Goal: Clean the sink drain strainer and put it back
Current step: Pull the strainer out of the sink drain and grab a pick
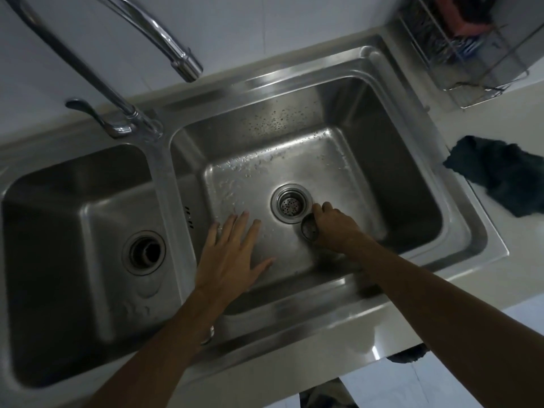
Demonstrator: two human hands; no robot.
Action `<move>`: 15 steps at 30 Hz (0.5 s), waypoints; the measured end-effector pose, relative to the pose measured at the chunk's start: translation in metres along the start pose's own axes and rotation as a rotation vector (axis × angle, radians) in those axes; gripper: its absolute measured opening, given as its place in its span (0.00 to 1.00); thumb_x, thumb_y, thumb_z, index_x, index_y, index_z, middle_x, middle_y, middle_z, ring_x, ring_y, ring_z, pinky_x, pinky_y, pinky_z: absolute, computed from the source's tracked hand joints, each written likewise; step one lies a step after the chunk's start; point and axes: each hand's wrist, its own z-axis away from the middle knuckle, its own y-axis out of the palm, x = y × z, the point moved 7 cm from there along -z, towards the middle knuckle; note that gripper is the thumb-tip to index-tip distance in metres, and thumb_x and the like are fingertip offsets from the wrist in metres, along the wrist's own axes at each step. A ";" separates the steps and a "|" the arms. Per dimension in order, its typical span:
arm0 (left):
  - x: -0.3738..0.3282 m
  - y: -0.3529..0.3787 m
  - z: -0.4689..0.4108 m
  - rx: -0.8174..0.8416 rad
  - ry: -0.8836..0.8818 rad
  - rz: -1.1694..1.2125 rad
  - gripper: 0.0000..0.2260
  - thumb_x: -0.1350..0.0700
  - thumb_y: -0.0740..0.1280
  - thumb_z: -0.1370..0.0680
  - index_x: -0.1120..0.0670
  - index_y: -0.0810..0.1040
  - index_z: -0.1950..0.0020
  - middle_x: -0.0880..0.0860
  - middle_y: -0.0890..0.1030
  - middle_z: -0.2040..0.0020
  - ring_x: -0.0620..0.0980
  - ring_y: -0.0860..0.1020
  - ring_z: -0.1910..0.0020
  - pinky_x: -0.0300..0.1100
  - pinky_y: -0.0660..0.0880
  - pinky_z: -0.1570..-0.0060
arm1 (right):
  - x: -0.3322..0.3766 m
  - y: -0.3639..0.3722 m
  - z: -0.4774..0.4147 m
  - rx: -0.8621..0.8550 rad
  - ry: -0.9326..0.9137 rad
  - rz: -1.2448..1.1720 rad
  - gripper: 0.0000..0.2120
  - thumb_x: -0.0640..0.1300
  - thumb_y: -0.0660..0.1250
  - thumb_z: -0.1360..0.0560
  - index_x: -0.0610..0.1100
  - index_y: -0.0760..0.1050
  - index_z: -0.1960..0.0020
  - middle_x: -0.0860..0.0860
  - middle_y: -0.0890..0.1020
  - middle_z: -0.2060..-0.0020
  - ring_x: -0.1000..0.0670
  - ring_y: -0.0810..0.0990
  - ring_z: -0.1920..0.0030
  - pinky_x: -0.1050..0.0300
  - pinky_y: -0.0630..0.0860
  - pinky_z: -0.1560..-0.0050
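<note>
- Head view: the strainer (309, 228), a small round cup, is grasped in the curled fingers of the right hand (331, 228). It is held just beside the drain (290, 204) in the right basin (412, 184).
- The left hand (232, 251) is released, with fingers straight and spread over the wet basin floor. Whether the floor is touched cannot be told.
- A perforated part is seen inside the drain ring.
- The step in hand is judged to be the refitting. The strainer is to be centred over the opening, kept level and lowered until its rim is seated flush in the ring.
- The grasp is best taken at the rim, so that no fingertip is trapped.
- No water is seen at the tap (188, 69).
</note>
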 end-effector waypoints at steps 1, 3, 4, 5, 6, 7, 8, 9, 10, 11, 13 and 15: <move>0.000 0.000 0.000 -0.001 0.002 0.000 0.38 0.27 0.54 0.21 0.52 0.66 0.20 0.57 0.68 0.21 0.60 0.67 0.23 0.61 0.63 0.26 | 0.000 0.001 0.000 0.003 0.004 -0.003 0.30 0.47 0.70 0.22 0.39 0.61 0.27 0.39 0.71 0.35 0.36 0.77 0.37 0.43 0.77 0.45; 0.000 0.000 0.001 -0.009 0.006 0.003 0.37 0.28 0.52 0.21 0.52 0.66 0.21 0.58 0.69 0.21 0.60 0.67 0.23 0.60 0.63 0.27 | 0.000 0.002 0.001 0.012 0.015 -0.001 0.32 0.50 0.72 0.24 0.40 0.62 0.27 0.40 0.71 0.34 0.36 0.76 0.36 0.42 0.77 0.44; 0.000 0.000 0.001 -0.017 0.008 0.008 0.37 0.28 0.53 0.21 0.52 0.67 0.21 0.58 0.69 0.22 0.60 0.68 0.24 0.60 0.63 0.27 | 0.000 0.002 0.002 0.012 0.022 0.009 0.34 0.52 0.74 0.25 0.41 0.62 0.27 0.40 0.71 0.34 0.37 0.75 0.35 0.42 0.77 0.43; 0.000 0.000 0.001 -0.025 0.007 0.012 0.37 0.28 0.53 0.21 0.52 0.67 0.22 0.58 0.69 0.22 0.60 0.68 0.24 0.60 0.63 0.27 | 0.001 0.000 0.003 -0.003 0.028 0.027 0.37 0.54 0.75 0.27 0.41 0.62 0.26 0.41 0.71 0.33 0.37 0.74 0.34 0.42 0.77 0.42; 0.000 0.000 0.000 -0.029 0.003 0.016 0.37 0.28 0.54 0.21 0.52 0.68 0.22 0.58 0.70 0.22 0.60 0.68 0.24 0.60 0.63 0.27 | 0.002 -0.003 0.003 -0.034 0.028 0.045 0.40 0.58 0.77 0.29 0.42 0.63 0.26 0.41 0.71 0.33 0.37 0.72 0.33 0.42 0.76 0.41; 0.000 0.000 -0.001 -0.029 -0.008 0.021 0.37 0.28 0.53 0.21 0.52 0.68 0.22 0.57 0.70 0.23 0.60 0.68 0.24 0.59 0.63 0.27 | 0.006 -0.007 0.002 -0.072 0.017 0.057 0.43 0.61 0.77 0.31 0.42 0.64 0.26 0.42 0.71 0.33 0.37 0.72 0.33 0.41 0.75 0.39; 0.000 -0.001 -0.003 -0.030 -0.022 0.028 0.38 0.27 0.53 0.22 0.52 0.68 0.22 0.57 0.70 0.23 0.59 0.68 0.25 0.59 0.64 0.28 | 0.011 -0.011 0.000 -0.103 -0.005 0.065 0.44 0.64 0.76 0.31 0.42 0.64 0.26 0.42 0.71 0.32 0.37 0.72 0.33 0.41 0.74 0.37; -0.001 -0.002 -0.006 -0.033 -0.033 0.036 0.38 0.27 0.53 0.22 0.52 0.68 0.22 0.56 0.70 0.23 0.59 0.68 0.25 0.59 0.64 0.29 | 0.018 -0.015 -0.002 -0.125 -0.031 0.075 0.45 0.66 0.75 0.31 0.42 0.64 0.25 0.42 0.72 0.31 0.37 0.72 0.33 0.41 0.73 0.36; -0.002 -0.004 -0.010 -0.035 -0.039 0.043 0.38 0.26 0.54 0.23 0.51 0.68 0.22 0.56 0.70 0.23 0.59 0.69 0.25 0.59 0.65 0.29 | 0.025 -0.019 -0.006 -0.134 -0.056 0.088 0.44 0.67 0.73 0.30 0.42 0.65 0.25 0.42 0.72 0.30 0.37 0.72 0.32 0.41 0.73 0.35; -0.005 -0.005 -0.015 -0.035 -0.041 0.047 0.38 0.26 0.55 0.23 0.51 0.68 0.23 0.56 0.70 0.23 0.59 0.69 0.26 0.59 0.65 0.29 | 0.031 -0.021 -0.010 -0.134 -0.077 0.098 0.42 0.67 0.71 0.28 0.42 0.65 0.24 0.42 0.72 0.29 0.37 0.72 0.32 0.41 0.72 0.34; -0.007 -0.004 -0.022 -0.033 -0.043 0.045 0.38 0.26 0.55 0.23 0.51 0.68 0.22 0.56 0.70 0.23 0.59 0.69 0.26 0.59 0.65 0.29 | 0.041 -0.023 -0.021 -0.117 -0.105 0.105 0.36 0.65 0.66 0.23 0.43 0.67 0.25 0.43 0.73 0.28 0.39 0.71 0.30 0.43 0.70 0.33; -0.008 0.001 -0.027 -0.025 -0.051 0.045 0.38 0.26 0.55 0.23 0.51 0.67 0.22 0.57 0.70 0.23 0.59 0.68 0.25 0.59 0.64 0.28 | 0.046 -0.022 -0.033 -0.081 -0.131 0.139 0.30 0.63 0.63 0.20 0.44 0.70 0.26 0.44 0.75 0.28 0.40 0.71 0.28 0.43 0.69 0.32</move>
